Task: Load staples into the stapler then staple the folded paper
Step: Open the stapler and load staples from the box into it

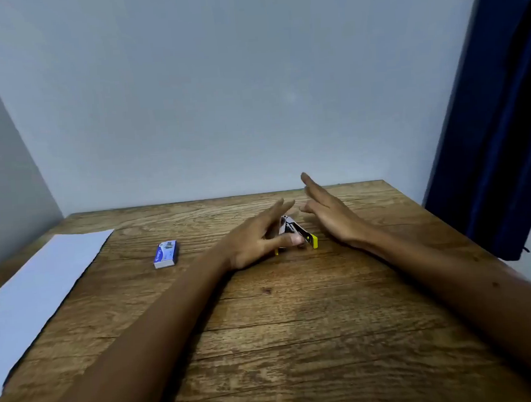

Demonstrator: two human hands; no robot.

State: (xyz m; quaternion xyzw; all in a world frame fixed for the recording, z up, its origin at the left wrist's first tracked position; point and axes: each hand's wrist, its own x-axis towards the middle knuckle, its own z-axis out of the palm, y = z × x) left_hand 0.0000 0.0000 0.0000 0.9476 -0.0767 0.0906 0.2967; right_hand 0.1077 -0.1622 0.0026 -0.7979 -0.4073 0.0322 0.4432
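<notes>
Wooden table (297, 338) | stapler (294, 233) mid-table, between left hand (257, 241) | right hand (330, 215)

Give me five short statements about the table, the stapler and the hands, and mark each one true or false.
1. The staple box lies on the wooden table, left of the stapler. True.
2. The white paper sits under the stapler. False: it lies apart, at the table's left edge.
3. The left hand has its thumb against the stapler. True.
4. The right hand is closed in a grip around the staple box. False: it is open, fingers extended, beside the stapler.
5. The stapler has yellow parts. True.
6. The staple box is red. False: it is blue and white.
</notes>
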